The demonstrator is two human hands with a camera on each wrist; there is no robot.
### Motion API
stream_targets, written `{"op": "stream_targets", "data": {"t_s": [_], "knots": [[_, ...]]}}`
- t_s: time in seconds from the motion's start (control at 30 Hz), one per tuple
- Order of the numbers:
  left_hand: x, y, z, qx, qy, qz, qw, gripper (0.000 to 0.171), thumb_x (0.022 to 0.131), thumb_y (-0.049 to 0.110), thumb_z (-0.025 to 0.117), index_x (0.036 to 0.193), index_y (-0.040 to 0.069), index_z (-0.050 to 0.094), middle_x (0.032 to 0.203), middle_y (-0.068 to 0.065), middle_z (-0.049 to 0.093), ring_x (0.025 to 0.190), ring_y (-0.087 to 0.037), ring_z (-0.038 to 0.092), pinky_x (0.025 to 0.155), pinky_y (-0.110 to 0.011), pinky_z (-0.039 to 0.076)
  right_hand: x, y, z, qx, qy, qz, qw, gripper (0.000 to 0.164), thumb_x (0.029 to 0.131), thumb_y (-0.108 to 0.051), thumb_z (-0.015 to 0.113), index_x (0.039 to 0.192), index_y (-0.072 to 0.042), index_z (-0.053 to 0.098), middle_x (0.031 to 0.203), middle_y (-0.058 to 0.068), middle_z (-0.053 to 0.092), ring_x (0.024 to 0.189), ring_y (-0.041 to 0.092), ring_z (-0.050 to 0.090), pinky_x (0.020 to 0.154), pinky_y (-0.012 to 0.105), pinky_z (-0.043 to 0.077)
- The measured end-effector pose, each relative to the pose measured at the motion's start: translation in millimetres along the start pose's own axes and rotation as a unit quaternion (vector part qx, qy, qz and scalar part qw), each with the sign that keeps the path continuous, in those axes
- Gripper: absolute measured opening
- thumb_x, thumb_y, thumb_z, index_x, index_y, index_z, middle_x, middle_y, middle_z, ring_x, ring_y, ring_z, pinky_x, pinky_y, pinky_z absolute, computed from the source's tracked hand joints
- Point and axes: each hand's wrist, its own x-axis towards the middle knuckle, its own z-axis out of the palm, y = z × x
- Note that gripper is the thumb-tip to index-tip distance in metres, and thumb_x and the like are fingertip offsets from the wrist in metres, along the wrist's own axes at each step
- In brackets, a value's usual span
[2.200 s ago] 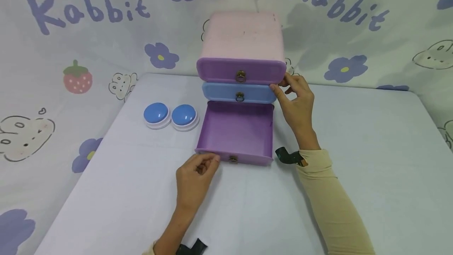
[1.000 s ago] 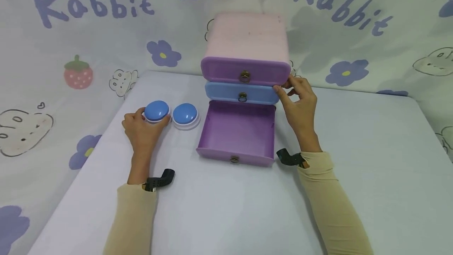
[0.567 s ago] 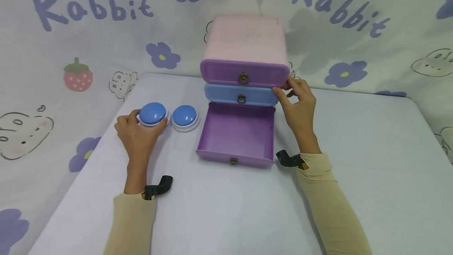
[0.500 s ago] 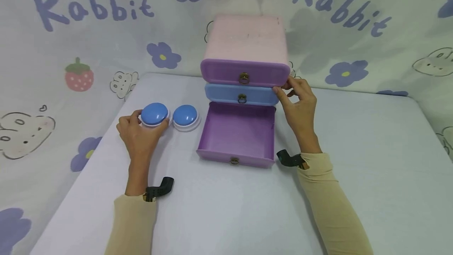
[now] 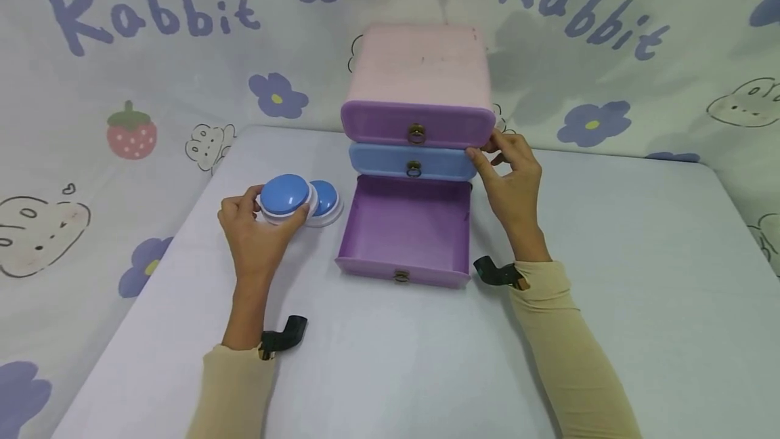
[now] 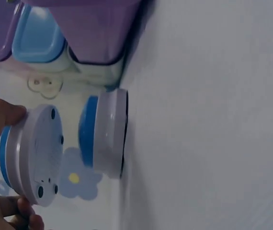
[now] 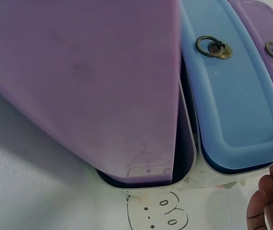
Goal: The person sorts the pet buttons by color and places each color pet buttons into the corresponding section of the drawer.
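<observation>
My left hand [image 5: 258,236] holds a round blue-topped push button [image 5: 284,194] by its white rim, lifted off the table. In the left wrist view its white underside [image 6: 43,153] with small dark holes faces the camera. Behind it a second blue push button [image 5: 326,196] sits on the table, partly covered. My right hand [image 5: 514,181] holds the right side of a small drawer cabinet [image 5: 423,63], thumb at the blue drawer's [image 5: 390,160] right corner. Below, the bottom purple drawer [image 5: 408,229] stands pulled out with nothing in it. The top purple drawer [image 5: 378,122] is closed.
White cloth covers the table [image 5: 390,358]. A printed rabbit-and-flower backdrop [image 5: 201,80] rises behind the cabinet. The pulled-out drawer juts toward the front, between the two hands.
My left hand left the bottom drawer's front, took hold of the left push button, lifted it and moved it rightward, in front of the other button. The right hand stays on the cabinet.
</observation>
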Motion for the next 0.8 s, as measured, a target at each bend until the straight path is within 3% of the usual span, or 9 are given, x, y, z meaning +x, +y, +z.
{"op": "stream_targets", "data": {"t_s": [0.13,0.3,0.53,0.8], "knots": [[-9.2,11.1,5.5,-0.024,-0.002,0.023,0.9994,0.069,0.065,0.041,0.08,0.119,0.007,0.056,0.097,-0.009,0.034,0.097,-0.016,0.031,0.077,-0.033,0.028,0.8,12.6,-0.8,0.001,0.001,-0.003,1.0,0.037,0.077,-0.018,0.075,0.113,-0.013,0.066,0.093,0.006,0.058,0.089,0.014,0.052,0.072,0.03,0.042],[-18.2,20.9,13.1,-0.05,-0.01,0.047,0.9976,0.067,0.062,0.037,0.083,0.118,0.01,0.057,0.096,-0.008,0.035,0.094,-0.017,0.033,0.077,-0.033,0.028,0.1,11.7,-0.4,0.0,-0.001,-0.002,1.0,0.039,0.078,-0.018,0.074,0.115,-0.012,0.065,0.093,0.006,0.058,0.089,0.014,0.052,0.072,0.028,0.042],[-29.3,30.5,25.8,-0.075,-0.041,0.073,0.9936,0.07,0.06,0.035,0.084,0.12,0.01,0.057,0.096,-0.007,0.037,0.096,-0.015,0.033,0.079,-0.033,0.031,-0.5,-17.0,-2.2,-0.003,-0.004,0.001,1.0,0.037,0.078,-0.006,0.072,0.113,0.001,0.063,0.093,0.018,0.056,0.09,0.024,0.052,0.073,0.036,0.043],[-43.3,42.2,38.8,-0.101,-0.079,0.104,0.9863,0.071,0.06,0.038,0.084,0.119,0.012,0.057,0.097,-0.006,0.037,0.099,-0.015,0.034,0.082,-0.037,0.034,0.4,-28.1,-3.7,-0.003,-0.003,0.0,1.0,0.039,0.078,-0.003,0.072,0.114,0.006,0.061,0.093,0.023,0.057,0.089,0.03,0.052,0.072,0.04,0.043]]}}
